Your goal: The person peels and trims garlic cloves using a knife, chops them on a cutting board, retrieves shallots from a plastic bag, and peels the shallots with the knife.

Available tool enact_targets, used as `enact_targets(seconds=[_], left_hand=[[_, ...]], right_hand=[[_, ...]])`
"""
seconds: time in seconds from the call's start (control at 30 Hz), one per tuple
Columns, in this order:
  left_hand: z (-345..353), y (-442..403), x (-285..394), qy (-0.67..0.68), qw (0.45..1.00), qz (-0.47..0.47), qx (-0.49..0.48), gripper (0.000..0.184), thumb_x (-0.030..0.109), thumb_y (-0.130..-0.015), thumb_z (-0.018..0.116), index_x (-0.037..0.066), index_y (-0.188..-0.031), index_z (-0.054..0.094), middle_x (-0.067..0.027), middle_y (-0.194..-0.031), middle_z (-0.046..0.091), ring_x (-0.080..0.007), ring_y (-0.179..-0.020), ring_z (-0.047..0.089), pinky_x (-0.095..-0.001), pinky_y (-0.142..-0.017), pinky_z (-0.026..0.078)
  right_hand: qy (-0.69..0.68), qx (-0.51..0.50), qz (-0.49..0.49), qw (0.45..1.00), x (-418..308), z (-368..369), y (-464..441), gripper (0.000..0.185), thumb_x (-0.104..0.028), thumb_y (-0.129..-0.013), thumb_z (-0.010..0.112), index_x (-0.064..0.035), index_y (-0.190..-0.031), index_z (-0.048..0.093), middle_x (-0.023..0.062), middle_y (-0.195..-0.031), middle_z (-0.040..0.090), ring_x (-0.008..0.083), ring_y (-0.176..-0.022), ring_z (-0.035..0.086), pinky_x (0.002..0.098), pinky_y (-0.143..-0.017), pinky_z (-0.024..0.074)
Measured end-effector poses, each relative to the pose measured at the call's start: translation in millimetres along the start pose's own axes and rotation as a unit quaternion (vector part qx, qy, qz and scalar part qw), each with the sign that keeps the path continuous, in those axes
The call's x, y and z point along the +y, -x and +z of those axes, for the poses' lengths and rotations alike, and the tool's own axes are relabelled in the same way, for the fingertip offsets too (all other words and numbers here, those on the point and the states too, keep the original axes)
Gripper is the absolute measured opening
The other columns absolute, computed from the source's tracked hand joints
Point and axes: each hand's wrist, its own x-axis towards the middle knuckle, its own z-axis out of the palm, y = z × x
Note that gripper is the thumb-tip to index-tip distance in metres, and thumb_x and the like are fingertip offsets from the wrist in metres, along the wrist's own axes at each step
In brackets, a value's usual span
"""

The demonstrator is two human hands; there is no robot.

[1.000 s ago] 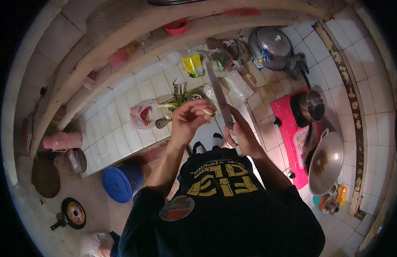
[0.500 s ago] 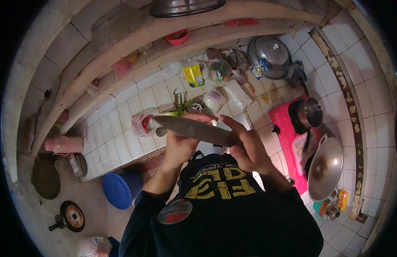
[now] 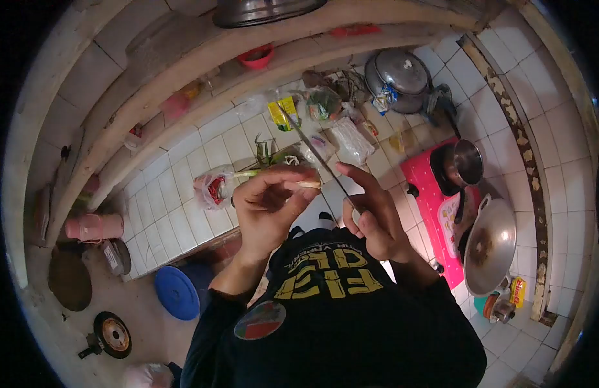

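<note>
- Down below, the tiled worktop (image 3: 176, 200) is carrying a yellow packet (image 3: 284, 114).
- The long knife (image 3: 319, 157) is slanting close to the other fingers; one slip could be cutting them.
- The right hand (image 3: 379, 223) is clamping on the knife.
- The left hand (image 3: 267, 207) is pinching, thumb against fingers.
- Between them, a small pale piece (image 3: 309, 185) is poking out; a loose pinch could be dropping it.

Knife (image 3: 317, 154), handle mostly hidden by right hand (image 3: 381, 226); pale piece (image 3: 310, 185), partly covered, too small to identify; metal vessel (image 3: 268, 13), cut off above.
</note>
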Motion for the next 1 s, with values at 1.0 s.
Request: enact_targets(seconds=[1.0], left_hand=[[-14.1,12.6,13.9,-0.127,0.987,0.092,-0.022,0.039,0.004,-0.068,0.082,-0.009,-0.1,0.064,-0.019,-0.1,0.068,-0.0241,-0.091,0.066,-0.0325,-0.08,0.053]], right_hand=[[0.189,-0.051,-0.046,0.98,-18.0,11.4,-0.7,0.063,-0.045,-0.094,0.046,-0.0062,-0.142,0.036,0.0214,-0.107,0.064,0.0382,-0.08,0.066,0.0359,-0.065,0.0515]])
